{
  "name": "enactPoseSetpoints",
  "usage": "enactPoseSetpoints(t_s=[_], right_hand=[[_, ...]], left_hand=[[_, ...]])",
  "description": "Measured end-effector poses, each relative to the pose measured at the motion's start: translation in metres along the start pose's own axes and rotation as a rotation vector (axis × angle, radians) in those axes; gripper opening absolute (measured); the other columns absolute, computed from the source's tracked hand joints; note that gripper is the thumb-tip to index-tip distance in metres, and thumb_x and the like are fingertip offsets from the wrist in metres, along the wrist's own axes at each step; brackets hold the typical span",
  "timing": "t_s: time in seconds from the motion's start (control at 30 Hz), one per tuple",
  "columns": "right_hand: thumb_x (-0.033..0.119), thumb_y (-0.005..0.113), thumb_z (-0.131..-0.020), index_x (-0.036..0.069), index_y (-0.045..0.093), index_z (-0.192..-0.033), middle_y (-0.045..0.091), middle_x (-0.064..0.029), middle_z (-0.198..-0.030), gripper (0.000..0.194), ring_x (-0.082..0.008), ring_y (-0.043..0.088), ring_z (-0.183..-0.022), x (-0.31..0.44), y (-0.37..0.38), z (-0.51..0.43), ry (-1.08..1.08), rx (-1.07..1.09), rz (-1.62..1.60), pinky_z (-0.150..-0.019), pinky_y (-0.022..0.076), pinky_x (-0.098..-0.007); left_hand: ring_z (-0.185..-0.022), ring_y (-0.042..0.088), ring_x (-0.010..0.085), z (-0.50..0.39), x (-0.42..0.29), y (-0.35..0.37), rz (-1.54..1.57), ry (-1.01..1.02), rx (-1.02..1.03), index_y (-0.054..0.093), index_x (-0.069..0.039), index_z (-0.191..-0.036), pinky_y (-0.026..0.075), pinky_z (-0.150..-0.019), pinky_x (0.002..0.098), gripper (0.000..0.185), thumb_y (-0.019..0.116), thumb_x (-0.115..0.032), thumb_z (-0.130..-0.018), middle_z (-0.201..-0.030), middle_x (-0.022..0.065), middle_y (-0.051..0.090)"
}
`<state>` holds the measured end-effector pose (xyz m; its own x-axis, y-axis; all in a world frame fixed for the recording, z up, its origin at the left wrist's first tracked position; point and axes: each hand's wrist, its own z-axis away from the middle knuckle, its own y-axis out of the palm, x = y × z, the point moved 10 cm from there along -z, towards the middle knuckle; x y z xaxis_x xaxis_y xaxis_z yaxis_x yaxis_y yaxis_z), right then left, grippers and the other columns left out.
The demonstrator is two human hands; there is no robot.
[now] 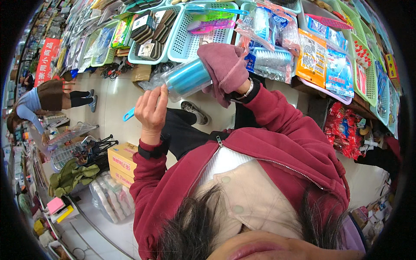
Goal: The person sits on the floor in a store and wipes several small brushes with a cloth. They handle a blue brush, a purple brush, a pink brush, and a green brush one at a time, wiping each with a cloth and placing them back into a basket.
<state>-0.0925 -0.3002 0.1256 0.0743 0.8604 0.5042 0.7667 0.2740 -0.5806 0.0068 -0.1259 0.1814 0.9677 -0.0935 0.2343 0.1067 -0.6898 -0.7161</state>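
Note:
In front of my body is a lint roller with a blue roll point(189, 78) inside a clear plastic cover. My left hand point(150, 109) grips it near the handle, and the blue handle end point(129, 114) sticks out past the fingers. A mauve cloth point(224, 65) drapes over most of my right hand point(244, 88), hiding the fingers. With the cloth, that hand presses on the far end of the clear cover. Just beyond stands a light-blue perforated basket point(178, 48) with pink and green brushes point(211, 26).
Baskets of sponges point(151, 31), bagged scrub brushes point(271, 61) and orange packets point(311, 55) line the display ahead. Cardboard boxes point(123, 159) and wrapped rolls point(110, 196) sit on the floor at left. Another person point(48, 97) bends over goods at far left. Red packets point(344, 130) hang at right.

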Motion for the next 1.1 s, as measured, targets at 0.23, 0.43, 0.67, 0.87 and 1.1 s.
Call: enactPoseSetpoints(t_s=[0.23, 0.43, 0.67, 0.87, 1.1], right_hand=[[0.028, 0.086, -0.063, 0.008, 0.070, -0.106, 0.070, -0.0140, -0.092, 0.050, -0.0394, 0.068, -0.091, 0.000, 0.004, 0.001, 0.159, 0.023, -0.111, -0.083, 0.0518, -0.0484], [0.036, 0.071, -0.081, -0.002, 0.060, -0.133, 0.069, -0.0257, -0.115, 0.065, -0.0449, 0.071, -0.095, -0.014, 0.051, 0.033, 0.052, 0.037, -0.396, -0.083, 0.0569, -0.0510], [0.062, 0.045, -0.099, -0.004, 0.068, -0.100, 0.070, -0.0249, -0.078, 0.070, -0.0395, 0.071, -0.064, -0.004, 0.061, 0.006, -0.502, 0.361, -1.962, -0.056, 0.0534, -0.0460], [0.029, 0.057, -0.103, 0.004, 0.072, -0.076, 0.074, -0.0153, -0.071, 0.039, -0.0232, 0.068, -0.057, -0.012, 0.062, 0.008, 0.363, -0.033, -1.556, -0.056, 0.0556, -0.0310], [0.019, 0.057, -0.101, 0.006, 0.068, -0.079, 0.074, -0.0122, -0.080, 0.028, -0.0287, 0.069, -0.067, 0.014, 0.048, -0.017, -0.041, 0.118, -0.484, -0.066, 0.0587, -0.0362]], left_hand=[[-0.076, 0.068, 0.0271, 0.019, 0.010, 0.000, -0.030, -0.243, -0.072, 0.075, 0.000, -0.104, 0.052, -0.062, 0.0380, 0.020, 0.077, 0.003, -0.085, -0.092, 0.0103, 0.071], [-0.075, 0.068, 0.0257, 0.015, 0.006, 0.008, -0.084, -0.302, -0.052, 0.075, -0.001, -0.106, 0.049, -0.059, 0.0373, 0.020, 0.075, 0.002, -0.086, -0.091, 0.0082, 0.071], [-0.078, 0.068, 0.0256, 0.015, 0.014, 0.011, -0.125, -0.452, -0.077, 0.075, -0.006, -0.105, 0.052, -0.062, 0.0387, 0.018, 0.075, -0.002, -0.088, -0.092, 0.0047, 0.069], [-0.080, 0.069, 0.0262, 0.006, 0.010, 0.020, -0.110, -0.476, -0.135, 0.076, -0.006, -0.105, 0.054, -0.066, 0.0381, 0.019, 0.078, -0.003, -0.086, -0.094, 0.0049, 0.071], [-0.082, 0.069, 0.0262, 0.012, 0.012, 0.027, -0.100, -0.537, -0.167, 0.075, -0.007, -0.105, 0.054, -0.070, 0.0401, 0.022, 0.080, -0.002, -0.084, -0.094, 0.0052, 0.072]])
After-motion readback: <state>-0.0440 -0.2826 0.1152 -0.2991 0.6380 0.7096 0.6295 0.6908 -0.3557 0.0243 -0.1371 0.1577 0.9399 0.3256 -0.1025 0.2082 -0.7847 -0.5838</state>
